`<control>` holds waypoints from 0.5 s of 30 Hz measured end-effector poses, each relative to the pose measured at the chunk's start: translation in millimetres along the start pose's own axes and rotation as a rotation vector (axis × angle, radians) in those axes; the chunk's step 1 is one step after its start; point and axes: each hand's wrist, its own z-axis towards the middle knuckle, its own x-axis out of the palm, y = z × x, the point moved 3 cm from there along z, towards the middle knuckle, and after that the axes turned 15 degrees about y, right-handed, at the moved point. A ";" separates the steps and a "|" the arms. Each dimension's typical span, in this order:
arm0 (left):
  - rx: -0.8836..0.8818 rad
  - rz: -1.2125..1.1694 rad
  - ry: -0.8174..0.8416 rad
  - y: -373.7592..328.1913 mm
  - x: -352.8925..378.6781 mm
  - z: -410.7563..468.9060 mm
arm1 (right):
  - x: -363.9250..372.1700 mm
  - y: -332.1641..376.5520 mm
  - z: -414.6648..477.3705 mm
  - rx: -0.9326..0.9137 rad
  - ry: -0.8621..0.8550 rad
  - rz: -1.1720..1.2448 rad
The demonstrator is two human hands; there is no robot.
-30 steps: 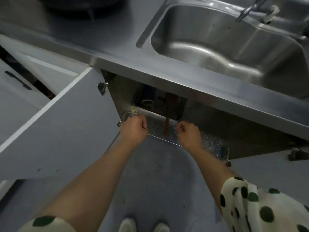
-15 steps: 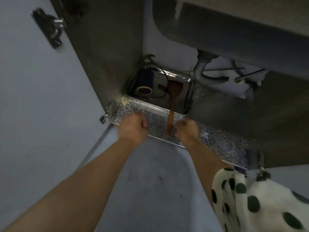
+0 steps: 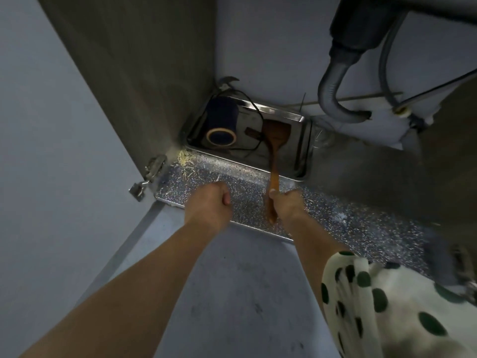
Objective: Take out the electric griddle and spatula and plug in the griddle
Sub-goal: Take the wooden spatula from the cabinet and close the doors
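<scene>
Item: spatula [image 3: 274,161], wooden | my right hand [image 3: 287,202] clamped on its handle, blade ahead in the electric griddle [image 3: 296,130] | left hand [image 3: 210,202] fisted, nothing visibly held, on the cabinet floor [image 3: 245,192] | griddle sits ahead of both hands, cord [image 3: 251,107] coiled inside | progress: 0 of 2 items out; plugging in pending.

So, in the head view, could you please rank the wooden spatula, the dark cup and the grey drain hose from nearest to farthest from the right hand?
1. Wooden spatula: handle at the right hand.
2. Dark cup: lying left in the metal tray.
3. Grey drain hose: up at the back right.
</scene>
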 end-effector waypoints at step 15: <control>0.003 -0.010 -0.009 -1.7 0.0 15.0 | 4.1 15.3 12.0 -0.069 0.189 0.387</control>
